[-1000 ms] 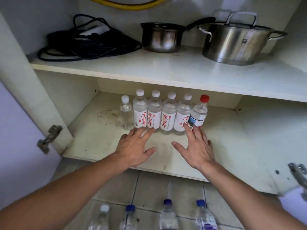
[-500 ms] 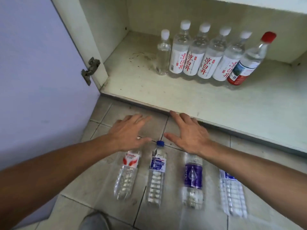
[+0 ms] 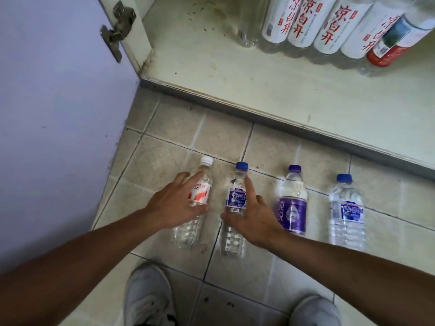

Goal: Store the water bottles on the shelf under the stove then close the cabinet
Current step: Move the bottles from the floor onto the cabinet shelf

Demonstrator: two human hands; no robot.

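Note:
Several water bottles stand in a row on the tiled floor. My left hand, fingers spread, is against the white-capped bottle with a red label, not closed on it. My right hand, also spread, is beside the blue-capped bottle with a blue label. To the right stand a purple-labelled bottle and another blue-labelled bottle, untouched. On the bottom cabinet shelf a row of bottles with red writing stands at the back, with a red-banded bottle at its right end.
The lilac cabinet door hangs open on the left, its metal hinge showing. The shelf's front edge runs diagonally above the floor bottles. My two white shoes are at the bottom of the view.
My hands pulled back out of the cabinet and dropped to the floor bottles. The view tilted down, so the upper shelf with pots is out of sight.

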